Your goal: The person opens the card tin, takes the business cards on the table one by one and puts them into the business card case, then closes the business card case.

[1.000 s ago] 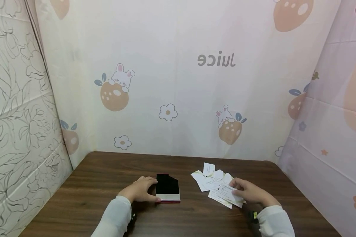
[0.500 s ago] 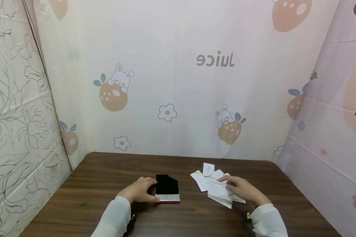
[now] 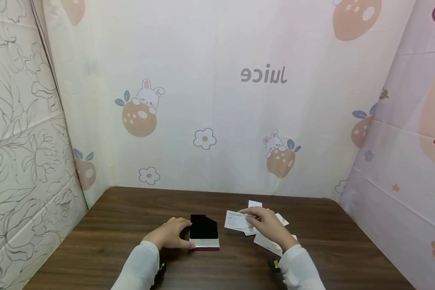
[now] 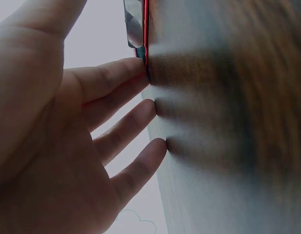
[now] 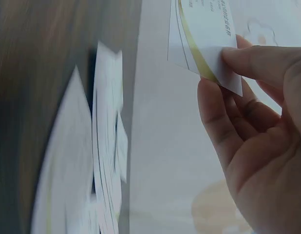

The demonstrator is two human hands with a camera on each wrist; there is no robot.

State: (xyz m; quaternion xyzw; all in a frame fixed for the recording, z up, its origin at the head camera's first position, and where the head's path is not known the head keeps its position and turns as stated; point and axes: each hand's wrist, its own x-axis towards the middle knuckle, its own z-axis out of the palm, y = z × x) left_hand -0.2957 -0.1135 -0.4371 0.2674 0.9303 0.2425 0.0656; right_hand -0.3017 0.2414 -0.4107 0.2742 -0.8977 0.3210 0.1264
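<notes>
A flat business card case [image 3: 204, 231] with a black top, a silver front strip and a red edge lies on the table. My left hand [image 3: 169, 233] holds it at its left side, thumb at the front corner and forefinger further back. In the left wrist view, the forefinger [image 4: 109, 78] touches the red-edged case [image 4: 136, 24], while other fingertips rest on the tabletop. My right hand [image 3: 270, 226] pinches a white business card [image 3: 235, 220], printed with a yellow curve, between thumb and fingers. The card is raised off the pile, just right of the case.
Loose business cards [image 3: 267, 243] lie overlapping under and around my right hand, partly hidden by it. The right wrist view shows the cards [image 5: 105, 141] edge-on. The dark wooden table [image 3: 148, 201] ends at a printed cloth backdrop [image 3: 210, 100], with cloth on both sides too.
My right hand has drawn a business card from the pile, lifted it and moved it left towards the case. The left hand and the card case have stayed in place.
</notes>
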